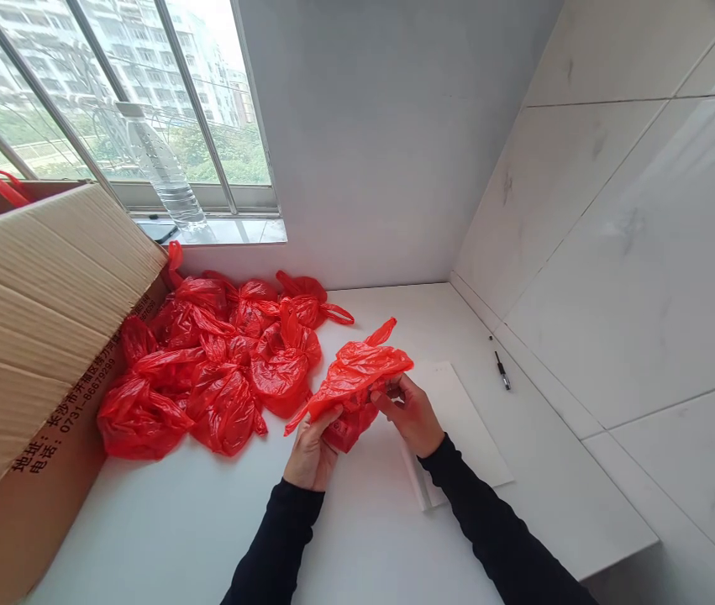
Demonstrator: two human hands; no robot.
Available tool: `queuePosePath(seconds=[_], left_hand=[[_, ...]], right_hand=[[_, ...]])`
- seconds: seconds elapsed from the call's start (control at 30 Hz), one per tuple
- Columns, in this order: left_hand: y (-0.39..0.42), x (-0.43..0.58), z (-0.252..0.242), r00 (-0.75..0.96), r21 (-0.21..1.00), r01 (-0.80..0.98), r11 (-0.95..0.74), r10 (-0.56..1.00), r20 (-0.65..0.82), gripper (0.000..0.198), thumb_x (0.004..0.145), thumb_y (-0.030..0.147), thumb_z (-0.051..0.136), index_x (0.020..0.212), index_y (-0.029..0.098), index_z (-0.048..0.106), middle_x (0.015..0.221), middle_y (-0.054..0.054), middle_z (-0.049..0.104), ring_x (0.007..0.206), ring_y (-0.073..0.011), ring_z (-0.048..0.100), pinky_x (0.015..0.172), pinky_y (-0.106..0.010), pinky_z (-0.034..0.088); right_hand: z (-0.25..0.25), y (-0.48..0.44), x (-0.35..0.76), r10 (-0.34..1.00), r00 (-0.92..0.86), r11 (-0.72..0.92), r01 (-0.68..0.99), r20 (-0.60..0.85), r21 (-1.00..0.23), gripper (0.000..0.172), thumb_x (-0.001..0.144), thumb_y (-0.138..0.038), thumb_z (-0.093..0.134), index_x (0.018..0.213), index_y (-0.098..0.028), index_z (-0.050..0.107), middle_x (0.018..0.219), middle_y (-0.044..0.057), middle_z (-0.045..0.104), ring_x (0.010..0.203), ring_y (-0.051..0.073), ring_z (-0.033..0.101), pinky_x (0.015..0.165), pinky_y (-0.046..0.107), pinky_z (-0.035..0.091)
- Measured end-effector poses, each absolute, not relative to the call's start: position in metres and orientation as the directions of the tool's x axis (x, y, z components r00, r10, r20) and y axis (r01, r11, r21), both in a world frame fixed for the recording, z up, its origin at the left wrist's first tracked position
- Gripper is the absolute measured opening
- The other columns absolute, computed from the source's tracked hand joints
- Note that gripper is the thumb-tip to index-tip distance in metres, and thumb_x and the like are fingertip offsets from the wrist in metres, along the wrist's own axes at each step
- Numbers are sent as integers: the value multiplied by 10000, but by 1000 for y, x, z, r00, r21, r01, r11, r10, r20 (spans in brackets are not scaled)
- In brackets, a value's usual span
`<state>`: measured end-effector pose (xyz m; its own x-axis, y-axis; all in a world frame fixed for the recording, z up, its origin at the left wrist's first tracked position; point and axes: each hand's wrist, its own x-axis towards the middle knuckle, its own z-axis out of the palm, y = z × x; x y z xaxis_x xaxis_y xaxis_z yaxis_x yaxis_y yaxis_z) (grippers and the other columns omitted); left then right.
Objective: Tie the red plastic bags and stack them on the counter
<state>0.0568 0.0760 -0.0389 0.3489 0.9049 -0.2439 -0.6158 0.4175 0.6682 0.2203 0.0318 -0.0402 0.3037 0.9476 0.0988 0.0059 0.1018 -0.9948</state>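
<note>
A red plastic bag (360, 371) is held up over the white table (357, 521), its loose top spread out and something bundled in its lower part. My left hand (314, 449) grips the bag from below on its left side, with the fingers partly hidden under the plastic. My right hand (412, 413) pinches the bag's right edge between thumb and fingers. What lies inside the bag cannot be made out. Just left of my hands, several knotted red bags (281, 370) sit in a pile on the table.
An open cardboard box (48, 311) stands at the left, with red bags inside. A water bottle (165, 172) is on the windowsill (244, 231). White paper (461, 420) lies beneath my right arm. A pen (502, 370) rests near the tiled wall (634, 252).
</note>
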Motion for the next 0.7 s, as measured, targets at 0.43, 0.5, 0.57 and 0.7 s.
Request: queuePosePath(seconds=[0.43, 0.5, 0.57, 0.7], left_hand=[[77, 58, -39, 343, 619, -670, 411, 910, -232, 382, 738, 149, 783, 1111, 197, 713, 1022, -57, 775, 974, -232, 723, 863, -337, 596], [76, 58, -40, 358, 631, -651, 422, 904, -235, 413, 712, 128, 791, 1112, 191, 711, 1015, -56, 776, 969, -234, 723, 848, -328, 595], [75, 58, -40, 369, 640, -636, 431, 898, -238, 458, 667, 96, 798, 1107, 189, 712, 997, -50, 779, 968, -241, 722, 839, -324, 593], [75, 58, -39, 346, 654, -629, 421, 904, -249, 527, 592, 60, 782, 1097, 196, 717, 975, -33, 784, 976, -267, 720, 837, -338, 589]], right_hand=[[-39, 31, 210, 933, 350, 174, -244, 81, -954, 324, 836, -498, 707, 911, -227, 544, 852, -14, 624, 752, 143, 637, 625, 300, 617], [-40, 30, 209, 929, 364, 167, -250, 67, -954, 341, 840, -516, 697, 909, -225, 533, 810, -29, 606, 700, 133, 638, 604, 300, 622], [-40, 30, 209, 933, 354, 163, -251, 66, -954, 349, 832, -517, 706, 905, -224, 532, 807, -30, 608, 682, 129, 639, 597, 301, 623], [-39, 30, 211, 947, 311, 165, -235, 86, -958, 310, 843, -496, 695, 938, -229, 569, 842, -13, 635, 685, 128, 625, 588, 287, 606]])
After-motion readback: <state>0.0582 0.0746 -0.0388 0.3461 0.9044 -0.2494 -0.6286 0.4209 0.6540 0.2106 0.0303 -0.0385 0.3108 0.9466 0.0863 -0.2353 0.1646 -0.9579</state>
